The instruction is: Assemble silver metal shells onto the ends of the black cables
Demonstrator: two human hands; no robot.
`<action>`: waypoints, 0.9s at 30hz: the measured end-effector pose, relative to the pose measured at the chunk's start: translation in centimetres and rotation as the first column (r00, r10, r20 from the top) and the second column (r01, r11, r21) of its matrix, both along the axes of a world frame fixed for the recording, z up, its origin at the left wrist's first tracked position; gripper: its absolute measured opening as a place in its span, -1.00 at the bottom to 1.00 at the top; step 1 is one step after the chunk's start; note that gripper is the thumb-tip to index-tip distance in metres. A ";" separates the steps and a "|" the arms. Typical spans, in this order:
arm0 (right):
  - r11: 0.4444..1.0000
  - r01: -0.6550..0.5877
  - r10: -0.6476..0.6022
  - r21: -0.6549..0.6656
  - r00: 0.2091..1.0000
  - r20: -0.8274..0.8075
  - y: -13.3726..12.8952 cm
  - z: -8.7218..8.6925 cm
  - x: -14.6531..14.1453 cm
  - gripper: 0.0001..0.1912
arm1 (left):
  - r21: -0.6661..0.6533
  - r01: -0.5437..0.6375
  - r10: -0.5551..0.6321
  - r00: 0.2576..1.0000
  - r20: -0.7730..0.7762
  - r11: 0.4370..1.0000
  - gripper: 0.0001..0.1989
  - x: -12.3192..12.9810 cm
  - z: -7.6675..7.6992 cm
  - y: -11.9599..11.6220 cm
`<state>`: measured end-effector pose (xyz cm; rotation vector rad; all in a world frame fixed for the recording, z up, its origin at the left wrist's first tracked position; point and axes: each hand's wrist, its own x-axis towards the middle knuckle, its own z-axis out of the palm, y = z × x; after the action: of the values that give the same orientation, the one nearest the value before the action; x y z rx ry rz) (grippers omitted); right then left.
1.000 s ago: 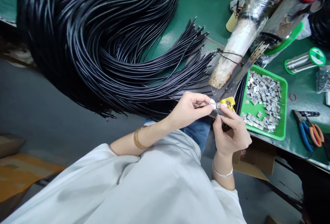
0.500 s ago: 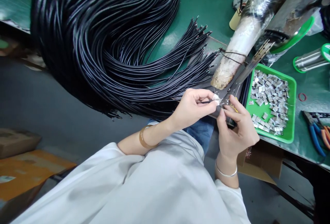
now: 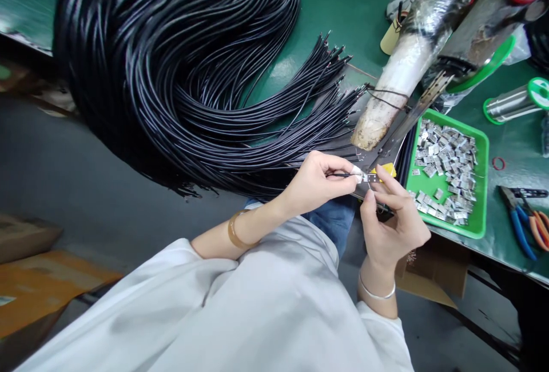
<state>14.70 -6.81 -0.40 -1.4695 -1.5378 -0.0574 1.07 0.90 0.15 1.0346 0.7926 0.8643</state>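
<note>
My left hand (image 3: 322,178) pinches the end of a black cable, with a small metal connector (image 3: 369,178) at its fingertips, below the soldering iron's tip. Thumb and fingers of my right hand (image 3: 392,212) close on a thin wire (image 3: 369,187) just beside that connector. A yellow piece (image 3: 387,172) lies behind the right fingers. To the left spreads a big bundle of black cables (image 3: 171,75), their stripped ends pointing at the work spot. The iron (image 3: 433,89) slants down from the upper right, next to a white tube (image 3: 381,95).
A green tray (image 3: 481,189) of small metal connectors stands right of my hands. Farther right are a solder spool (image 3: 508,104), a red ring (image 3: 498,163), blue-handled pliers (image 3: 522,232) and an orange-handled tool (image 3: 539,229). A cardboard box (image 3: 441,263) is below the table edge.
The connector and the yellow piece show more plainly between my hands. My left hand has moved slightly down, and my right fingertips are closer together on the wire. The view has shifted slightly.
</note>
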 end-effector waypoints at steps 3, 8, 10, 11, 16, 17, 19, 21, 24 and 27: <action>0.999 0.006 -0.006 0.047 1.000 0.001 0.0 0.0 -0.1 -0.83 | 0.019 0.023 -0.023 0.999 0.034 1.000 -0.93 0.0 -0.1 0.0; 0.965 0.070 -0.020 0.254 0.981 -0.195 -0.5 0.2 0.5 -0.91 | 0.039 0.038 -0.039 0.998 0.045 0.999 -0.96 0.2 -0.3 0.0; 0.928 0.126 -0.037 0.351 0.968 -0.248 -0.6 0.2 0.7 -0.84 | 0.045 0.022 -0.023 0.999 0.026 0.999 -0.95 0.3 -0.4 0.0; 0.921 0.150 -0.053 0.361 0.963 -0.265 -0.6 0.2 0.8 -0.79 | 0.041 0.016 -0.017 1.000 0.024 0.999 -0.95 0.3 -0.4 0.0; 0.985 0.118 -0.104 0.129 0.988 -0.115 -0.2 0.0 0.5 -0.81 | 0.019 0.007 -0.008 0.999 0.048 1.000 -0.96 0.4 -0.2 0.2; 0.990 0.101 -0.098 0.094 0.995 -0.030 -0.1 0.0 0.4 -0.82 | 0.019 0.009 -0.010 0.999 0.046 1.000 -0.96 0.5 -0.2 0.1; 0.996 0.073 -0.078 0.054 0.991 0.110 0.1 0.1 0.5 -0.82 | 0.015 0.009 -0.010 0.999 0.041 1.000 -0.96 0.5 -0.1 0.1; 0.998 0.055 -0.062 0.042 0.983 0.175 0.3 0.3 0.5 -0.81 | 0.012 0.003 -0.003 0.999 0.036 1.000 -0.96 0.5 0.0 0.1; 0.998 0.050 -0.056 0.040 0.982 0.179 0.5 0.5 0.6 -0.80 | 0.011 -0.016 0.016 0.999 0.029 1.000 -0.94 0.5 0.2 0.1; 0.998 0.047 -0.053 0.042 0.982 0.179 0.7 0.7 0.4 -0.80 | 0.019 -0.022 0.022 1.000 0.011 1.000 -0.94 0.4 0.5 0.2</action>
<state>15.09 -6.15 0.34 -1.5060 -1.6343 -0.2542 1.47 1.11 0.67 1.0390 0.7895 0.8973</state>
